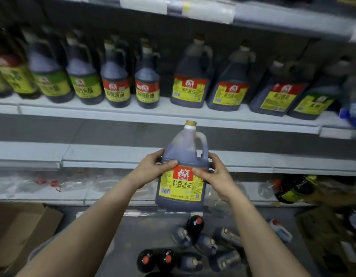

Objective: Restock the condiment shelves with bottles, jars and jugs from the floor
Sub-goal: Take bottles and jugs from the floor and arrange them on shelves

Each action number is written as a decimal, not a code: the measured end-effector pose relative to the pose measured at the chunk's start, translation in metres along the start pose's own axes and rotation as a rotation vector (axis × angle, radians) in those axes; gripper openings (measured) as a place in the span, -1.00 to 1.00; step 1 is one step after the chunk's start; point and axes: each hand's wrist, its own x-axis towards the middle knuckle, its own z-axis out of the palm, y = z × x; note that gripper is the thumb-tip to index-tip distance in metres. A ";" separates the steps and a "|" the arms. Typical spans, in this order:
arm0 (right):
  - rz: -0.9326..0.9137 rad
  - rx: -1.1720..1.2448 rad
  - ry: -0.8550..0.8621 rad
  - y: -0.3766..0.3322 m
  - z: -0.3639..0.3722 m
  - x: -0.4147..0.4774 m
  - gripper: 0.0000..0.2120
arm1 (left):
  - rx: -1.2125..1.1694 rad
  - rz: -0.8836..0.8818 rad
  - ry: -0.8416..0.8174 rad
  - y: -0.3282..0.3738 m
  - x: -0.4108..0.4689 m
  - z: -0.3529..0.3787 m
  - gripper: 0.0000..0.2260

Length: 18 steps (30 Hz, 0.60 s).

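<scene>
Head view: I've got a soy jug (pixel 182 184) held upright in mid-air, left hand (pixel 153 169) and right hand (pixel 215 174) each wrapped round a side, label facing me. So I'm mid-carry, I reckon. The next move is to lift it onto the shelf (pixel 165 111) beside the matching jugs (pixel 190 90) (there's a gap just left of them). More bottles (pixel 195 244) wait on the floor (pixel 133 236).

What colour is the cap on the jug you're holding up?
Gold, above a white neck band, on the jug; seen in the head view.
</scene>
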 end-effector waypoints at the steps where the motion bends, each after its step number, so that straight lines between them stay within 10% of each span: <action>1: -0.018 -0.005 -0.008 -0.005 -0.004 0.004 -0.28 | 0.013 0.018 0.007 0.006 0.003 0.000 -0.52; 18: -0.364 -0.196 -0.085 -0.125 -0.070 0.101 -0.36 | 0.206 0.271 0.135 0.115 0.090 0.002 -0.19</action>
